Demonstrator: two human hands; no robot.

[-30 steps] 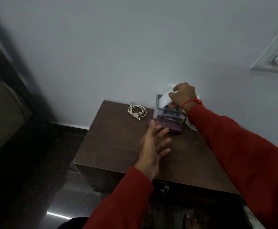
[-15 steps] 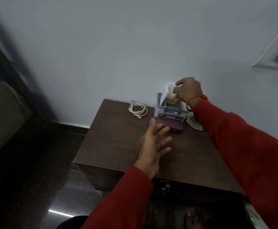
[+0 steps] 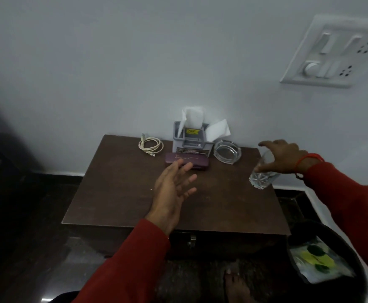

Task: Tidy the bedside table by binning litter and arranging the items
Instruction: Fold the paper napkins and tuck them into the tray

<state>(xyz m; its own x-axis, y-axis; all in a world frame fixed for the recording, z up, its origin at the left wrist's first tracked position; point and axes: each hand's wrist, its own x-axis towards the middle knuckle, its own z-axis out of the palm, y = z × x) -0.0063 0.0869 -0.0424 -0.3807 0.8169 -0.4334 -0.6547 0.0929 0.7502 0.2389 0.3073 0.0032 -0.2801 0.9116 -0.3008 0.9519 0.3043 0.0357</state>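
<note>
Two hands in red sleeves reach over the big dark brown wooden desk (image 3: 121, 193), which stands against the pale wall. On the wall up to the right I see a white switch plate (image 3: 336, 53). Down at the right, on the floor beside the desk, sits a round black bin (image 3: 329, 235) with a crumpled clear wrapper with yellow and green print (image 3: 314, 261) inside it.

My left hand (image 3: 172, 193) hangs over the middle of the desk. Its fingers are straight and spread apart, and it holds nothing. Its fingertips are right by the near edge of the flat purple case (image 3: 185, 161).

My right hand (image 3: 285, 156) is at the right edge of the desk. Its grip is curled around the clear cut drinking glass (image 3: 264, 173), taking it from the top. The glass leans over to one side. I cannot tell if its bottom touches the desk.

At the back, against the wall, stands a grey plastic holder (image 3: 191, 141) with white folded papers (image 3: 192, 119) sticking up out of it. The purple case lies just in front of the holder. Just to the right of the holder sits a clear glass ashtray (image 3: 227, 152). To the left lies a coiled white cable (image 3: 150, 145).
</note>
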